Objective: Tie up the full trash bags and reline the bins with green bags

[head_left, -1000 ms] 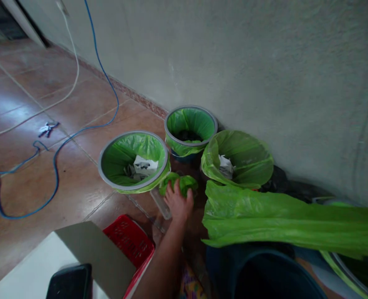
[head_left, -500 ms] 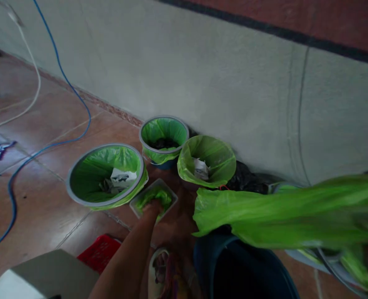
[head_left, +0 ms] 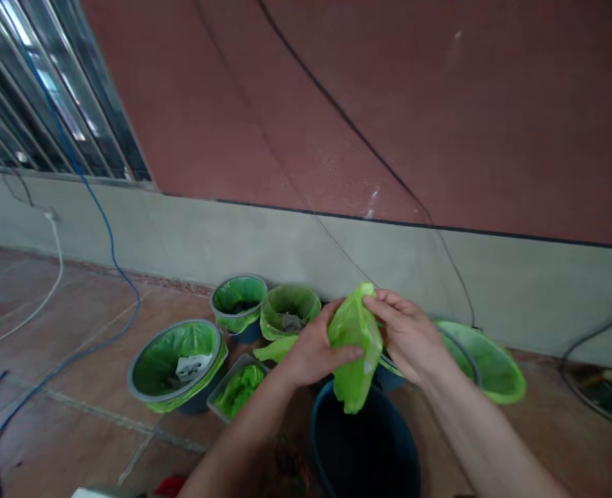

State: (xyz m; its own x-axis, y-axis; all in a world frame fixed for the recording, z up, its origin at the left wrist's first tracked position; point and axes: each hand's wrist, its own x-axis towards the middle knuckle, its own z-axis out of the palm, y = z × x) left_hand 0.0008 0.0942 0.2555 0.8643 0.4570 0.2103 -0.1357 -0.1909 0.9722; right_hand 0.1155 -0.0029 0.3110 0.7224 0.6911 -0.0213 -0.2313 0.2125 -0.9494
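A thin light-green plastic bag (head_left: 356, 360) hangs upright between my two hands, partly bunched. My left hand (head_left: 310, 353) is closed on its left side, thumb across the front. At its upper right edge, my right hand (head_left: 412, 335) pinches the plastic between thumb and fingers. Directly below stands a dark blue bin (head_left: 365, 443) with no liner over its rim, its inside in shadow. To the left, a small square container (head_left: 217, 398) holds crumpled green bags (head_left: 243, 389). Part of my right hand's grip is hidden behind the bag.
Green-lined bins stand along the wall: a wide one (head_left: 134, 370) with paper inside, a smaller one (head_left: 238, 322) and another (head_left: 290, 297). A green-lined tub (head_left: 513, 377) is at right. Blue cable (head_left: 77, 353) and white cable (head_left: 51, 290) cross the tiled floor.
My left hand has come up out of the square container and now grips the green bag. The bag, stretched out at the right before, is gathered in front of me. The view has tilted up.
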